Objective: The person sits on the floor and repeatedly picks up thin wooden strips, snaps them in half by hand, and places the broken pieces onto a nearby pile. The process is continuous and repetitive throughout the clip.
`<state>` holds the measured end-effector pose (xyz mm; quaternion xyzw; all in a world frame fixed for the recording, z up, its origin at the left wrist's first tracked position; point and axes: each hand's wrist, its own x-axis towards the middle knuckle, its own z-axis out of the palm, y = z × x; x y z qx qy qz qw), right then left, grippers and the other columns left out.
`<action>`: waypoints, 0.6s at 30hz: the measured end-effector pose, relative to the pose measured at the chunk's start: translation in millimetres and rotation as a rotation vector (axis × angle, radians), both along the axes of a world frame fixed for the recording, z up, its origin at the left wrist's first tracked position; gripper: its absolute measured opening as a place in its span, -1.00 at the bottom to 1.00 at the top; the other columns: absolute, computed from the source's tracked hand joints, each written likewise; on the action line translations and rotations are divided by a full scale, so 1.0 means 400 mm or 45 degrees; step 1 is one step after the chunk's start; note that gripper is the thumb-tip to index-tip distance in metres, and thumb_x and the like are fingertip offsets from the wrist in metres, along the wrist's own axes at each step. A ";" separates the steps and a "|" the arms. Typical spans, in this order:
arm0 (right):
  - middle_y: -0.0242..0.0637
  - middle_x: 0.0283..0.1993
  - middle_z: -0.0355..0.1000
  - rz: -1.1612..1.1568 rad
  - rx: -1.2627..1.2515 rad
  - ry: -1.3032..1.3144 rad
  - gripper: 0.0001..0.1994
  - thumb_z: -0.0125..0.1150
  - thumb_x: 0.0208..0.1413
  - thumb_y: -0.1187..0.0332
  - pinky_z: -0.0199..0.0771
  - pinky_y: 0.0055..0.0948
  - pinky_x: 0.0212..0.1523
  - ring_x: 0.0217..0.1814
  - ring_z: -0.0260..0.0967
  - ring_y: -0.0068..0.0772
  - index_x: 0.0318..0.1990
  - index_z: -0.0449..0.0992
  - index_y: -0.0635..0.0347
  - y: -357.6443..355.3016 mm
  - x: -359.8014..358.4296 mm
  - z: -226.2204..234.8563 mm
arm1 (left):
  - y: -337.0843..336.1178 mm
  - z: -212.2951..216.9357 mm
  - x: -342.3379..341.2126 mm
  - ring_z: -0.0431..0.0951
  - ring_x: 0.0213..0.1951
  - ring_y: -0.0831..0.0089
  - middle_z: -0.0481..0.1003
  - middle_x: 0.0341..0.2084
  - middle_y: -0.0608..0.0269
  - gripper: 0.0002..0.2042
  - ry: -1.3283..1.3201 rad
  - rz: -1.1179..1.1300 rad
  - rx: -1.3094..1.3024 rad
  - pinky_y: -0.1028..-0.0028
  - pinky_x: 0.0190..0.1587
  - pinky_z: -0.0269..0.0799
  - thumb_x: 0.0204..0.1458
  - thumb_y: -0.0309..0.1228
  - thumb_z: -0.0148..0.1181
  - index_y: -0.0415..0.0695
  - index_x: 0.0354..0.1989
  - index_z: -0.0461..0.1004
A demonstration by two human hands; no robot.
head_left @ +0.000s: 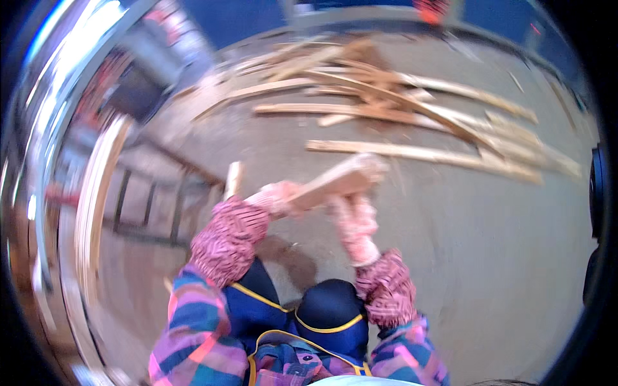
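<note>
A short pale wooden board (pixel 335 180) is held up in front of my knees, slanting up to the right. My left hand (pixel 280 197), in a pinkish glove, is closed round its lower left end. My right hand (pixel 356 215), gloved the same way, grips it from below near its far right end. Motion blurs the fingers of both hands. Another piece of wood (pixel 234 179) stands out just beyond my left sleeve, its lower part hidden by that sleeve.
A loose pile of long wooden strips (pixel 386 96) lies on the concrete floor (pixel 476 257) ahead. One separate strip (pixel 412 152) is nearest me. To the left are a dark metal frame (pixel 148 199) and a tall stack of boards (pixel 96 206). Blue panels (pixel 244 22) line the back.
</note>
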<state>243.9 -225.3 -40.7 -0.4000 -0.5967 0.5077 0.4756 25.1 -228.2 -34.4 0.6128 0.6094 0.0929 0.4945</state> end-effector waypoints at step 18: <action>-0.32 -0.32 0.36 0.194 -0.782 -0.036 -0.48 0.16 0.13 0.31 0.48 -0.46 -0.46 -0.47 0.31 -0.56 0.21 0.22 0.33 0.050 0.080 -0.367 | -0.273 0.563 -0.670 0.36 0.12 0.14 0.33 0.12 0.00 -0.26 1.963 0.892 -0.107 0.34 0.14 0.30 -0.11 -0.07 0.26 0.08 0.30 0.14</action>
